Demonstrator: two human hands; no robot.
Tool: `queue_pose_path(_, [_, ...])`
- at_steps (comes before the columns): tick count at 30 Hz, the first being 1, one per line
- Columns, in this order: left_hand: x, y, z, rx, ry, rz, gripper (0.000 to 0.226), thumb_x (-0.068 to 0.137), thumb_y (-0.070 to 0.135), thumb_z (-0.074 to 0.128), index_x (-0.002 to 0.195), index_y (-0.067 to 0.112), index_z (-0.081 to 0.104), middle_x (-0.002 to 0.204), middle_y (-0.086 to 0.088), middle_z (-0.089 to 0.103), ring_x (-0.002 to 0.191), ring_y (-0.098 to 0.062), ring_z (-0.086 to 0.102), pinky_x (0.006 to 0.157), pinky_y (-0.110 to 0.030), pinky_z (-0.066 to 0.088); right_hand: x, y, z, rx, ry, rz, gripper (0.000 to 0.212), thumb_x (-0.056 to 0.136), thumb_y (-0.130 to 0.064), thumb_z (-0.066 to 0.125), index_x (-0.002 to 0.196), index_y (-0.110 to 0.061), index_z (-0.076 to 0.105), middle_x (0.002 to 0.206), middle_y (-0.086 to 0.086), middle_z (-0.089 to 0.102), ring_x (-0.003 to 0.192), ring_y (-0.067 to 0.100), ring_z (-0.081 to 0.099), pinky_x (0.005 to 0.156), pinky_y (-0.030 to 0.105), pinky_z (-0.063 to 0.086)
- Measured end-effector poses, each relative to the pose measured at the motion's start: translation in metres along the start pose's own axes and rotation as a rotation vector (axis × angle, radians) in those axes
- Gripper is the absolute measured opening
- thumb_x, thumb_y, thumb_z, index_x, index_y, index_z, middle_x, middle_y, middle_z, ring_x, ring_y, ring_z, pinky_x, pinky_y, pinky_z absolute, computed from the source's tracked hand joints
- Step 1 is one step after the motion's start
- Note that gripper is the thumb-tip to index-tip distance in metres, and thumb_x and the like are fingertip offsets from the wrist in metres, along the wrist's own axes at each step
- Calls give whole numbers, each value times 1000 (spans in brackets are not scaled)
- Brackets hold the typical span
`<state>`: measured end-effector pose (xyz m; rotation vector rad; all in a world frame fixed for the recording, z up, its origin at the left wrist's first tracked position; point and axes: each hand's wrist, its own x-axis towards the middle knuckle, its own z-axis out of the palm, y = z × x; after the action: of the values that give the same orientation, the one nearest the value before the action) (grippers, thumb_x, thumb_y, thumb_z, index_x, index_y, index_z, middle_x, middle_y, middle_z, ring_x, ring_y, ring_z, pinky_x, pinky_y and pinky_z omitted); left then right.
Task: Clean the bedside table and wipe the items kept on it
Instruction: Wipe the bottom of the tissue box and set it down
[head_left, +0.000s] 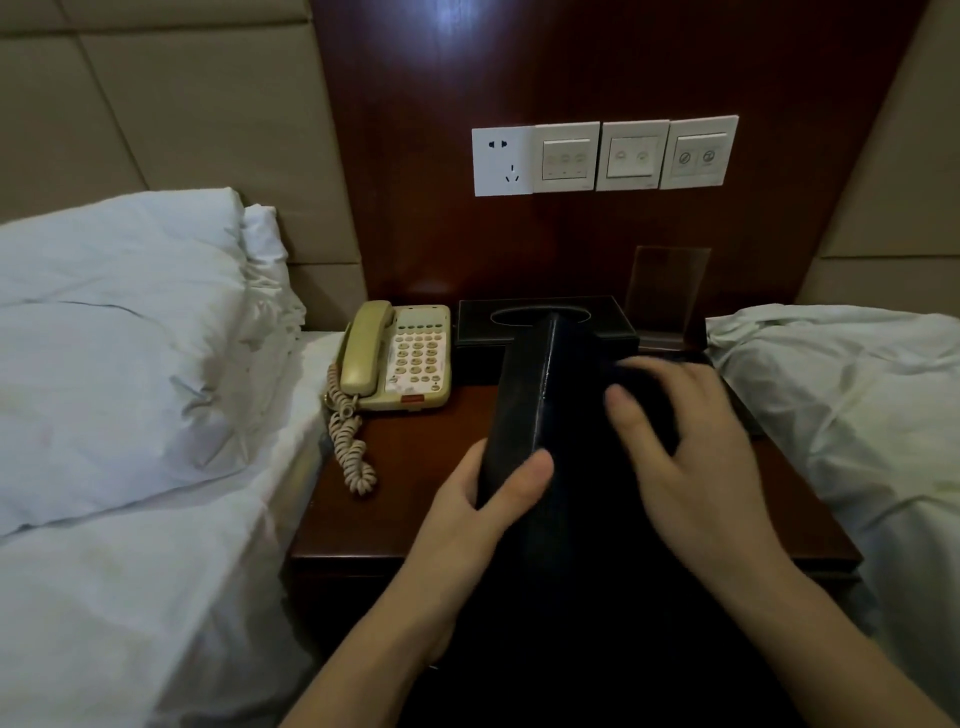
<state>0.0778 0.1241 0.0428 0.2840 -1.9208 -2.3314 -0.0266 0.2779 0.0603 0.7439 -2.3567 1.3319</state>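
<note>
Above the middle of the worktop I hold a long black box with my left hand; its fingers are curled round the near end, thumb on top. My right hand rests on a dark cloth against the box's right side, fingers spread; the cloth is blurred. At the back edge lies a black tissue box, and at the back left corner a beige telephone whose coiled cord goes along the left edge. I cannot read any label or key writing. The worktop is dark red wood. Behind it a wooden panel carries a white socket and three switch plates. White beds stand on both sides.
</note>
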Motion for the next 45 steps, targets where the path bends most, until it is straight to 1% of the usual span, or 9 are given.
queue_pose_path(10, [11,-1,-4,-45,150,-5,34,99,54,49,114,34,72,97,13,80,90,-2,75,73,-17,56,-54,-28,3,27,-415,-462,25,85,-52,62,109,-50,59,127,-26,40,114,-6,52,89,9,45])
queue_pose_path(12, [13,5,-3,-38,150,18,33,101,52,49,124,39,69,110,6,79,104,-13,75,84,-28,57,-45,-23,3,31,-359,-466,24,85,-50,63,108,-46,61,125,-25,41,114,-7,51,91,6,40])
queue_pose_path(18, [18,5,9,10,91,19,33,106,47,42,128,43,66,115,16,76,102,0,72,73,-14,57,-5,-10,7,-7,-20,-206,31,87,-44,60,115,-33,64,123,-18,38,108,-12,44,88,-1,34])
queue_pose_path(25, [18,8,0,-82,160,82,60,85,80,46,129,45,67,138,3,67,129,-13,62,108,-37,44,-36,-22,4,-217,-255,-560,32,84,-41,60,115,-36,62,123,-10,47,105,5,52,77,15,50])
queue_pose_path(28, [12,11,-2,-100,63,68,60,87,73,35,132,46,65,129,7,72,122,-10,66,108,-39,47,-14,-20,2,-169,-82,-416,30,85,-36,62,115,-32,63,122,-7,47,106,3,46,82,11,37])
queue_pose_path(32, [7,13,7,34,16,-12,67,82,76,29,134,50,62,129,9,71,121,-7,64,100,-29,50,18,-5,-8,-121,74,-174,28,92,-30,60,120,-27,60,123,-1,48,110,17,51,88,32,49])
queue_pose_path(36, [7,13,7,17,38,-32,60,96,68,26,134,41,63,113,4,79,101,-6,74,80,-21,57,-28,-12,7,-206,-157,-363,38,84,-34,64,121,-36,54,130,-4,44,115,18,52,87,26,46])
queue_pose_path(40, [9,18,-2,101,64,44,51,101,62,27,130,44,65,112,5,78,108,-9,73,98,-31,51,-60,-14,10,-267,-412,-732,50,75,-38,68,123,-38,52,128,-7,45,105,11,57,77,21,55])
queue_pose_path(45, [12,24,4,324,73,146,35,107,35,44,98,33,78,100,12,78,91,3,70,72,-5,48,-30,2,-17,0,-14,-226,25,89,-36,66,114,-34,63,119,-14,50,104,-4,52,91,4,36])
